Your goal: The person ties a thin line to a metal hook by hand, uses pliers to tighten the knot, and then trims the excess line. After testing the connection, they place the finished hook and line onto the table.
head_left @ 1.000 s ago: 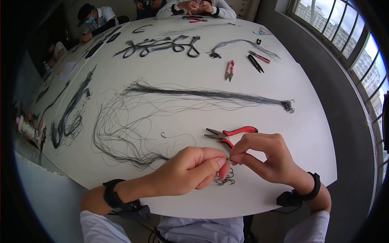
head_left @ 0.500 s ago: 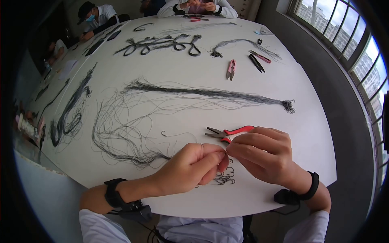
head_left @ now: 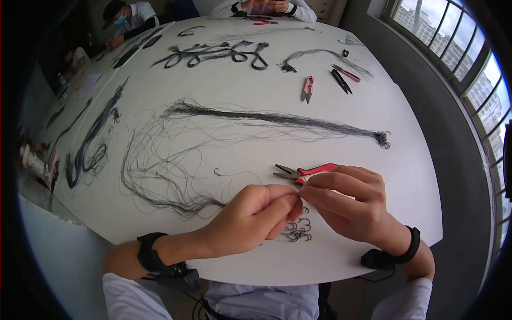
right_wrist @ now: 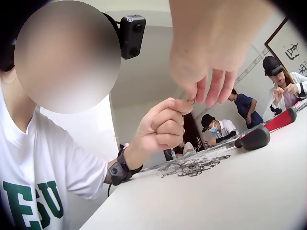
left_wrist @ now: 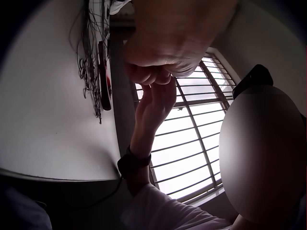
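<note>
Right hand (head_left: 349, 201) has rolled over since the first frame, fingers now closer together and over part of the pliers' (head_left: 318, 169) handle. Left hand (head_left: 255, 220) still at the same spot, fingers curled, thumb and index pinching a small dark hook (right_wrist: 192, 101). Hook sits right at the fingertips, between the two hands, tips meeting. Can't tell if right hand grips it or only touches. Hook pile (head_left: 300, 232) on the table (head_left: 373, 256) below the hands. Tangled strands (head_left: 160, 200) off to the left, strand bundle (head_left: 277, 118) beyond the pliers.
</note>
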Motion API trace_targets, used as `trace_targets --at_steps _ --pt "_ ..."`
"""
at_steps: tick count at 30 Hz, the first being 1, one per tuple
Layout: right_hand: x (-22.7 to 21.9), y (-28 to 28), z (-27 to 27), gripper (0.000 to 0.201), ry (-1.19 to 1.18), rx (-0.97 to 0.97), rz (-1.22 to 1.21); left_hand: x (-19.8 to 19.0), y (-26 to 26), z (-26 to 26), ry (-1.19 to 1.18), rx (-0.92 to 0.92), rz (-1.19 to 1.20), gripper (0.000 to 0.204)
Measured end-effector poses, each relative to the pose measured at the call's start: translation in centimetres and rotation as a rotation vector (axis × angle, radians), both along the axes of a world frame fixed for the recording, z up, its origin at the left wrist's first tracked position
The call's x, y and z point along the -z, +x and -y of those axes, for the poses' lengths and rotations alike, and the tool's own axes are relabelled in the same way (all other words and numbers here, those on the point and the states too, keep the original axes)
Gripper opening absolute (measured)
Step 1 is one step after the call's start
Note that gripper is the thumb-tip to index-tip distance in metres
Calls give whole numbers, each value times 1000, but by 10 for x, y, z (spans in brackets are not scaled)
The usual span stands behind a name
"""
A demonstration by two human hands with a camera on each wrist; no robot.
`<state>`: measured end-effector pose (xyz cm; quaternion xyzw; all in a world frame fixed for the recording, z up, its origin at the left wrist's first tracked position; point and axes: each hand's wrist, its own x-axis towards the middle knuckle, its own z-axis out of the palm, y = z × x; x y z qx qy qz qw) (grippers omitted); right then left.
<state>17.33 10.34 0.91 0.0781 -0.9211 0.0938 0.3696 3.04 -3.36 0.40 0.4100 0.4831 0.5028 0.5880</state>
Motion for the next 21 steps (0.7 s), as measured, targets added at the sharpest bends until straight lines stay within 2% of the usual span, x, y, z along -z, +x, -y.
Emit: trace_targets --at_steps 7,9,10,13,19,21 --pt "1 -5 -2 20 92 12 -42 5 4 -3 48 -89 -97 28" --pt "-2 -7 -6 25 -72 116 66 6 1 -4 51 -136 -129 28" --pt "-3 -2 -8 31 -177 201 267 7 -1 -6 54 -180 -163 28" --pt "12 7 -19 38 -58 285 412 12 -9 -8 100 -220 -194 27" --pt "28 7 -21 23 -81 210 482 16 -7 -10 166 -301 -230 27" --pt "35 4 -24 18 25 254 382 16 -7 -9 172 -324 -231 27"
